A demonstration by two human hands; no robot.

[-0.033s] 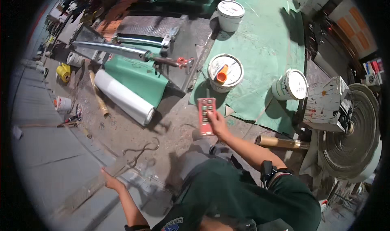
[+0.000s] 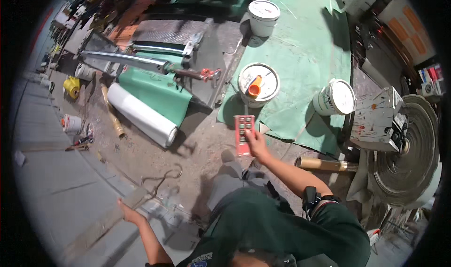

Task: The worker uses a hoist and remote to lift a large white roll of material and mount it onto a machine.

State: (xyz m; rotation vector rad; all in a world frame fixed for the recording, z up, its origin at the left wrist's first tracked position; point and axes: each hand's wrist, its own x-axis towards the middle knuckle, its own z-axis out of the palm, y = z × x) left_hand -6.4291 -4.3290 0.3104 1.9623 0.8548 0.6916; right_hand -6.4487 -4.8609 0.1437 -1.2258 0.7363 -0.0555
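My right hand (image 2: 256,145) is closed around a red handheld remote control (image 2: 244,135) with two rows of dark push buttons. I hold it upright in front of me, just nearer than a white lidded bucket (image 2: 261,73) that has an orange cup (image 2: 254,89) lying on its lid. To the left, my left hand (image 2: 130,213) is raised beside a grey, panelled surface (image 2: 61,192). Its fingers look stretched out, and I see nothing in them. Near it is a bent metal hook (image 2: 162,178), whose lower part blurs into the background.
A white roll (image 2: 141,114) lies by a machine frame with a metal bar (image 2: 124,59). Two more white buckets (image 2: 264,19) (image 2: 334,98) stand on green sheeting (image 2: 300,51). On the right are a cardboard tube (image 2: 324,164), a paint-spattered box (image 2: 376,121) and a large grey roll (image 2: 399,173).
The remote in my right hand has shifted slightly to the right. My left hand has dipped a little, and the whole view has turned slightly.
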